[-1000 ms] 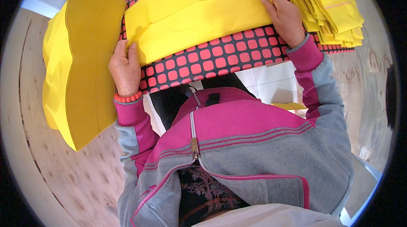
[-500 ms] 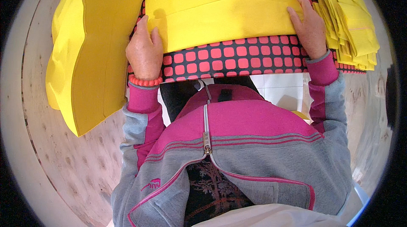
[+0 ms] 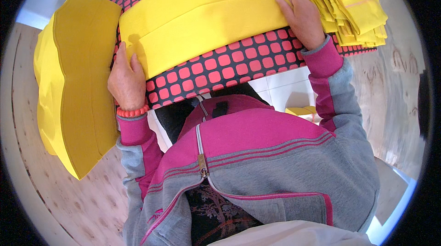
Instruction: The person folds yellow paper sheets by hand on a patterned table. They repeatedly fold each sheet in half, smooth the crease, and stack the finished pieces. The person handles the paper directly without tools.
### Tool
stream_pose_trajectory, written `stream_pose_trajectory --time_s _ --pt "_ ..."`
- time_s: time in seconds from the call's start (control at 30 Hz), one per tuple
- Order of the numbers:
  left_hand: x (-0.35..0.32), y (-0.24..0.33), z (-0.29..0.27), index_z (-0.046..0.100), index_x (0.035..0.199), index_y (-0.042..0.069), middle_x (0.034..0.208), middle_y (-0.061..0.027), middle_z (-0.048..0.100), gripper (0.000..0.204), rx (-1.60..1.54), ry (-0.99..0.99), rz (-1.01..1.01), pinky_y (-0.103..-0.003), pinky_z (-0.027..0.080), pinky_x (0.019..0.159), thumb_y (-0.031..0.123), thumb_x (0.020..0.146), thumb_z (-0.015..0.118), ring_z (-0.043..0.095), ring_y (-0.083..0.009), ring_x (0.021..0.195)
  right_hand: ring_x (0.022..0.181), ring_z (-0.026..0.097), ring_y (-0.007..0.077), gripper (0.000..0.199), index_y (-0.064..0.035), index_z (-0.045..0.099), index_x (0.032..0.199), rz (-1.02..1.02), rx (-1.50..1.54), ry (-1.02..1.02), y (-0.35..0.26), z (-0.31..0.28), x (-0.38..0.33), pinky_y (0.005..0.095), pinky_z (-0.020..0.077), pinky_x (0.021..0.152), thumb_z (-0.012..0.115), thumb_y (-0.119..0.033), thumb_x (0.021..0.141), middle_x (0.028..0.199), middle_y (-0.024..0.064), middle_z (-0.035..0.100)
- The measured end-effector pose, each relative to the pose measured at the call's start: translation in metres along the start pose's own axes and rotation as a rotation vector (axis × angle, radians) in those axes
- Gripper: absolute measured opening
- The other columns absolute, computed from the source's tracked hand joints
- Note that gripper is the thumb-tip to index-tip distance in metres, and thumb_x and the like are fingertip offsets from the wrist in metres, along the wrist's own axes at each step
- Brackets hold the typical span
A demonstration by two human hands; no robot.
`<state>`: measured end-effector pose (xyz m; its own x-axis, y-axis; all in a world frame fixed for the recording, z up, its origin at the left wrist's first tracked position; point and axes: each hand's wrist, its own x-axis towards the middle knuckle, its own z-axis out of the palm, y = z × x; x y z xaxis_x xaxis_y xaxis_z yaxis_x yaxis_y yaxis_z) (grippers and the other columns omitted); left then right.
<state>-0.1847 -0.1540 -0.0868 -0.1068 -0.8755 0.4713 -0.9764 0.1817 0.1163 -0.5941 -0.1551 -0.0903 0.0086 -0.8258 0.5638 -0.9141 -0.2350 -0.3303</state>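
Observation:
A folded piece of yellow fabric (image 3: pixel 202 21) lies across the table, with a crease running along its length. At its left end is my left hand (image 3: pixel 127 82), thumb on the fabric and fingers closed around the edge. My right hand (image 3: pixel 303 18) grips the right end in the same way, the thumb lying near the fold. The fabric rests flat between both hands. Some fingertips are hidden by the cloth.
Under the fabric is a table cover (image 3: pixel 202 74) with red squares on black. A large yellow cloth (image 3: pixel 85 81) hangs over the left side. Several folded yellow pieces (image 3: pixel 353 5) are heaped at the right. More yellow material (image 3: pixel 301 110) shows below the table. Wooden boards (image 3: pixel 59 191) stand at the left.
My view has turned, so the table and cloths appear tilted and shifted left. Both hands stay at the ends of the yellow fabric, which looks the same.

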Motion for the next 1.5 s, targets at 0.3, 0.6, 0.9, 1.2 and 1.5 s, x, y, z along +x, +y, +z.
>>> stream_pose_trajectory --time_s 0.3,0.6,0.9,1.2,1.5 --pt "-0.003 -0.004 -0.002 0.055 0.134 0.008 0.108 -0.0205 0.069 0.044 -0.003 0.005 -0.017 -0.047 0.055 0.075 0.019 0.092 0.062 0.068 -0.0401 0.09 0.084 0.067 0.0405 0.035 -0.0074 0.059 0.12 0.083 -0.032 -0.047 0.001 0.004 0.002 0.0494 0.0524 0.071 0.064 -0.029 0.092 0.091 0.0213 0.07" --pt "-0.005 0.002 -0.008 0.06 0.131 0.009 0.107 -0.0179 0.071 0.04 0.115 -0.062 -0.118 -0.045 0.056 0.072 0.023 0.093 0.063 0.07 -0.0377 0.088 0.089 0.067 0.0398 0.034 -0.0091 0.059 0.121 0.082 -0.101 -0.101 0.008 0.008 0.004 0.0485 0.0524 0.074 0.064 -0.028 0.093 0.098 0.0199 0.07" --pt "0.005 0.032 -0.013 0.059 0.129 0.006 0.133 -0.0199 0.058 0.042 0.212 0.089 0.283 -0.055 0.037 0.105 0.023 0.09 0.065 0.054 -0.0336 0.124 0.086 0.066 0.0406 0.034 -0.0082 0.059 0.121 0.031 -0.065 -0.081 0.011 0.007 0.004 0.0493 0.0502 0.073 0.063 -0.029 0.094 0.092 0.0203 0.069" --pt "0.0 0.086 0.004 0.043 0.146 0.008 0.151 -0.0266 0.036 0.062 -0.325 -0.185 0.474 -0.058 0.028 0.113 0.038 0.095 0.06 0.035 -0.042 0.14 0.089 0.066 0.0393 0.036 -0.0078 0.059 0.122 0.059 -0.074 -0.107 0.005 0.004 0.006 0.046 0.051 0.076 0.063 -0.03 0.094 0.097 0.0208 0.069" --pt "0.001 0.088 0.005 0.046 0.146 0.016 0.154 -0.0227 0.034 0.056 -0.241 -0.243 0.662 -0.058 0.025 0.115 0.037 0.096 0.058 0.031 -0.0379 0.145 0.082 0.067 0.0395 0.033 -0.0083 0.06 0.118 0.06 -0.071 -0.129 0.01 0.003 0.008 0.0473 0.0517 0.07 0.064 -0.03 0.094 0.089 0.0184 0.07"
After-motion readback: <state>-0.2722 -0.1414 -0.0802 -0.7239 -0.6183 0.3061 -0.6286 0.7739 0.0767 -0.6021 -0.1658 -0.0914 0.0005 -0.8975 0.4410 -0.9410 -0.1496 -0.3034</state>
